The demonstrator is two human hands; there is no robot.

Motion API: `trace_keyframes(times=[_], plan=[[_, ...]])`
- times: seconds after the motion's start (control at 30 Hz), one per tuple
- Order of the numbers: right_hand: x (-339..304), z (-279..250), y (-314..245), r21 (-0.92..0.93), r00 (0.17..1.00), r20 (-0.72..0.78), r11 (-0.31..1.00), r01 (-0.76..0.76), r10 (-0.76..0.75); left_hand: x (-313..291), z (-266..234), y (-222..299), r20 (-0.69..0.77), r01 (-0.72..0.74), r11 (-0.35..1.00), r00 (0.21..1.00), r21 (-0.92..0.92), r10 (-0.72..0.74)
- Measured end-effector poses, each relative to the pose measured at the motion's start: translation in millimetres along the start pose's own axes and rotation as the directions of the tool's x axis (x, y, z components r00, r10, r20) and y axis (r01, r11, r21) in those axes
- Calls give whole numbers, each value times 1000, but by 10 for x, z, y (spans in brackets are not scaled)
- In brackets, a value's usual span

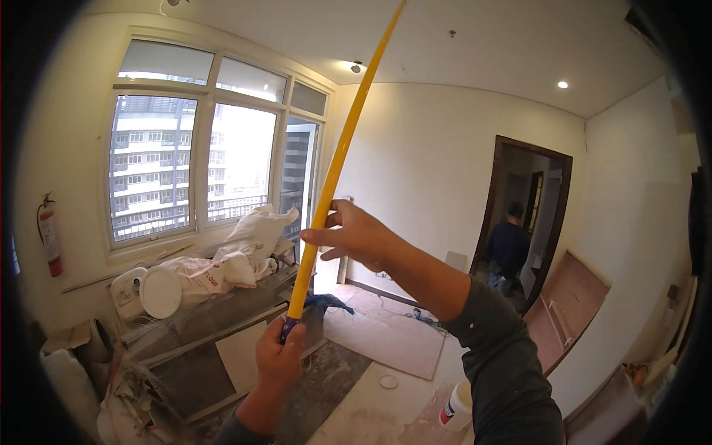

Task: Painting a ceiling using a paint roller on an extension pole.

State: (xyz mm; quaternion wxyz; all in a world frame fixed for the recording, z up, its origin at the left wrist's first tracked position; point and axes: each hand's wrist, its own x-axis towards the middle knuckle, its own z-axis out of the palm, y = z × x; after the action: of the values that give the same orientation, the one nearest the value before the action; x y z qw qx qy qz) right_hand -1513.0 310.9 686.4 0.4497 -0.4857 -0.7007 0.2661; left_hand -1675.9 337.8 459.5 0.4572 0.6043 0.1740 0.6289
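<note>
A long yellow pole (343,148) rises through the middle of the head view, tilted to the right, and its upper end runs up to the picture's top edge. My left hand (280,360) is closed round its dark blue lower end. Higher up, my right hand (352,233) has its thumb and fingers on the yellow shaft in a loose grip, with some fingers hidden behind it. Whatever may be fixed to the pole's far end cannot be seen.
White sacks (222,271) and a round white lid (161,292) lie on a cluttered bench (259,297) below the windows. A white bucket (458,404) stands on the floor. Another person (509,241) is in the dark doorway; a board (575,297) leans nearby. A fire extinguisher (50,236) hangs at left.
</note>
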Motion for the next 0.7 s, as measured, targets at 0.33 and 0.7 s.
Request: trace_keyframes(times=[0.33, 0.7], plan=[[-436, 906, -495, 182, 981, 181, 983, 35, -68, -872, -972, 798, 2, 134, 986, 991, -95, -135], [-43, 592, -551, 184, 996, 23, 980, 80, -86, -265, -664, 949, 1, 80, 995, 997, -63, -80]])
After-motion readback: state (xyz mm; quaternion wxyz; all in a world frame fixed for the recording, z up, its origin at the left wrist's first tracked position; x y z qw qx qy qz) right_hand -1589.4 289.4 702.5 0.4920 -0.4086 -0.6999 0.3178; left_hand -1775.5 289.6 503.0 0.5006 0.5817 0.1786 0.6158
